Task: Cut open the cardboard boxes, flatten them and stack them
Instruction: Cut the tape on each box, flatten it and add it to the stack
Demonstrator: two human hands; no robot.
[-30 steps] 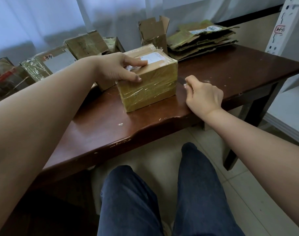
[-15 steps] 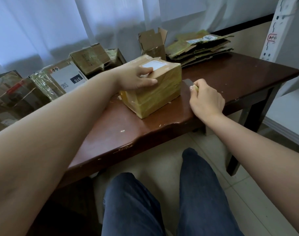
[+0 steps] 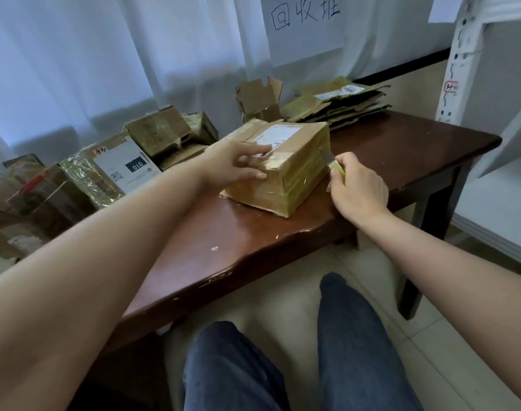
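A sealed cardboard box [image 3: 295, 170], wrapped in yellowish tape with a white label on top, sits on the dark wooden table [image 3: 401, 155]. My left hand [image 3: 238, 164] rests on its near top corner, thumb against the side and fingers spread over the top. My right hand [image 3: 357, 188] grips a yellow utility knife [image 3: 332, 161] just right of the box, its blade pointing up toward the box's right top edge. A stack of flattened boxes [image 3: 339, 102] lies at the table's far end.
An opened small box [image 3: 259, 99] stands behind the sealed one. Several taped boxes [image 3: 111, 170] are piled to the left of the table. A white metal shelf [image 3: 473, 54] stands at the right. My knees are below the table's front edge.
The box has been turned so a corner faces me. My right hand has lifted the knife off the table, up beside the box's right side. The camera has tilted upward.
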